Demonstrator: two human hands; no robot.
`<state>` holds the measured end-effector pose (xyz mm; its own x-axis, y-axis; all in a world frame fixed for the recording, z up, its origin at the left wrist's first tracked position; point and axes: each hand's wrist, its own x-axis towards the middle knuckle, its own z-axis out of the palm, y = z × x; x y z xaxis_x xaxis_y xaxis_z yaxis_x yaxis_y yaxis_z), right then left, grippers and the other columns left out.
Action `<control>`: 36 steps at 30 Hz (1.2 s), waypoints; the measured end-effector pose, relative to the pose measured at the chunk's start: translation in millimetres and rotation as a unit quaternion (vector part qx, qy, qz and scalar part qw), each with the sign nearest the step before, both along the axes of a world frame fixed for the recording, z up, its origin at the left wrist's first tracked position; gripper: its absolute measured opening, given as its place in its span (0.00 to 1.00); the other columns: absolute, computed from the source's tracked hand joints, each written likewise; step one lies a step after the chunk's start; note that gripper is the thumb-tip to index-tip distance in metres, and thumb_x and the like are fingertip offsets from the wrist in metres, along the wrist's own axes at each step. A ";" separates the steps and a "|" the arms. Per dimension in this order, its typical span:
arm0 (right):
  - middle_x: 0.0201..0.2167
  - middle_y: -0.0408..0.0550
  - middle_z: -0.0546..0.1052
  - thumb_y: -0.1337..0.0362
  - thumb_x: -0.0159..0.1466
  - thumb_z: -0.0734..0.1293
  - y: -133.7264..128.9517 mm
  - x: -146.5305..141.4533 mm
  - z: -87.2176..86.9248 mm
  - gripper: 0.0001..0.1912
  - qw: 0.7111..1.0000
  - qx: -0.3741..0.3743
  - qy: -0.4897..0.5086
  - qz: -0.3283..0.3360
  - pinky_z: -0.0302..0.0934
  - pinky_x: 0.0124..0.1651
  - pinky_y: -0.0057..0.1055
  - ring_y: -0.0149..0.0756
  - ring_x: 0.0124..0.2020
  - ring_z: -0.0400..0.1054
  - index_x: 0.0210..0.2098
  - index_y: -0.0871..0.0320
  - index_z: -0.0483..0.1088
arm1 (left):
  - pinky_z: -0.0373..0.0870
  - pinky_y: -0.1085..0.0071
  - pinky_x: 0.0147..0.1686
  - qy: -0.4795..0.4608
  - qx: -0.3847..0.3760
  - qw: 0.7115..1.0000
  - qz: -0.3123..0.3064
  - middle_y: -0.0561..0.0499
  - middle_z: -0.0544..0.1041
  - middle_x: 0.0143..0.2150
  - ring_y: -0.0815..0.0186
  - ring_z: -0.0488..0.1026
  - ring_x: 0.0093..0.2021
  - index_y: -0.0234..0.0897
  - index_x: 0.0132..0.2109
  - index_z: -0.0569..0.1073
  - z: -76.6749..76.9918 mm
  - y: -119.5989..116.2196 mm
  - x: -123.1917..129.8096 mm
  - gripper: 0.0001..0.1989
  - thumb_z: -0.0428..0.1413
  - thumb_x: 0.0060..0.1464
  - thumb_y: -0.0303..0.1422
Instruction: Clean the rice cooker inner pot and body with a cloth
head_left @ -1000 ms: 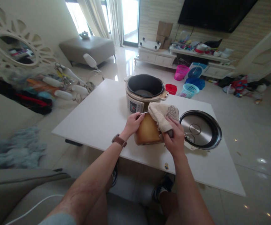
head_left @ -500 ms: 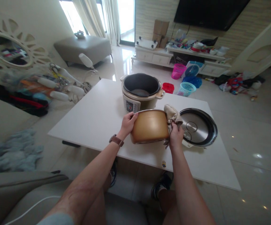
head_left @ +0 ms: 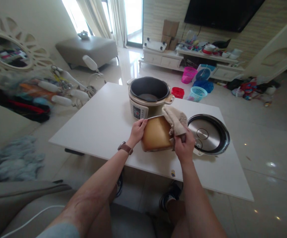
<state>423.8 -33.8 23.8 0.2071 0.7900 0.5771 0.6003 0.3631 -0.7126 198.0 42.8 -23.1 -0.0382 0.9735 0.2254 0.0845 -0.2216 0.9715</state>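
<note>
A gold-coloured inner pot (head_left: 155, 134) is held tilted above the near part of the table. My left hand (head_left: 137, 132) grips its left rim, thumb on top. In my right hand (head_left: 185, 145) is a bunched beige cloth (head_left: 173, 119), lying against the pot's right side and over its upper edge. Just behind the pot stands the cooker body (head_left: 148, 96), open at the top, with a dark interior and a control panel at its front. To the right, the round cooker lid (head_left: 209, 134) rests with its metal inner side facing up.
The white table (head_left: 89, 122) carries the cooker parts, and a small sticker (head_left: 173, 173) marks its near edge. Beyond it on the floor are a red container (head_left: 177, 93), a light-blue basket (head_left: 197, 94) and a pink basket (head_left: 189, 75). A lamp with white shades (head_left: 79, 95) stands left.
My right hand has shifted slightly, and the cloth has moved left and up across the pot's right side, spreading wider. The left hand still grips the rim; the pot has moved little.
</note>
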 end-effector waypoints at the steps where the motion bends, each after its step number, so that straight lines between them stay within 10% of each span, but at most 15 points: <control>1: 0.52 0.52 0.83 0.59 0.64 0.69 -2.8 -1.2 2.5 0.20 0.998 0.025 -0.042 0.029 0.64 0.65 0.53 0.52 0.59 0.74 0.55 0.52 0.79 | 0.52 0.68 0.30 0.001 0.001 1.000 -0.001 0.56 0.59 0.26 0.68 0.55 0.29 0.40 0.27 0.59 0.6 0.1 1.0 0.32 0.52 0.62 0.63; 12: 0.36 0.51 0.82 0.52 0.63 0.69 10.6 7.0 -11.2 0.17 0.976 -0.081 0.163 -0.117 0.68 0.48 0.39 0.43 0.40 0.75 0.40 0.60 0.80 | 0.51 0.68 0.30 -0.010 0.001 1.000 0.007 0.56 0.56 0.25 0.69 0.52 0.29 0.40 0.25 0.57 3.6 -2.3 2.2 0.30 0.53 0.62 0.58; 19: 0.40 0.49 0.84 0.52 0.59 0.69 25.1 18.0 -29.1 0.19 0.921 -0.119 0.333 -0.162 0.67 0.53 0.38 0.42 0.45 0.76 0.42 0.59 0.81 | 0.48 0.67 0.27 -0.078 -0.071 0.992 0.070 0.56 0.54 0.24 0.68 0.50 0.27 0.42 0.25 0.54 -5.2 8.3 -1.1 0.28 0.54 0.58 0.57; 28: 0.39 0.51 0.84 0.50 0.60 0.68 20.4 3.1 -23.1 0.21 0.944 -0.129 0.268 -0.142 0.67 0.51 0.39 0.45 0.44 0.76 0.42 0.61 0.81 | 0.49 0.67 0.30 0.045 0.022 0.998 0.047 0.56 0.54 0.24 0.69 0.53 0.28 0.40 0.25 0.54 37.6 -3.7 -0.1 0.24 0.52 0.63 0.47; 36: 0.35 0.50 0.82 0.54 0.65 0.68 7.0 -5.2 -13.3 0.16 0.981 -0.073 0.150 -0.095 0.68 0.48 0.39 0.43 0.40 0.75 0.41 0.60 0.79 | 0.46 0.68 0.28 0.052 -0.022 0.997 0.046 0.56 0.51 0.23 0.70 0.49 0.26 0.40 0.22 0.53 25.8 -5.1 -1.4 0.31 0.56 0.59 0.55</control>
<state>418.5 -26.9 10.5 0.5022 0.7905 0.3507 0.4034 0.1446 -0.9035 196.6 37.8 2.8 -0.1073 0.9759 0.1898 0.2030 -0.1653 0.9651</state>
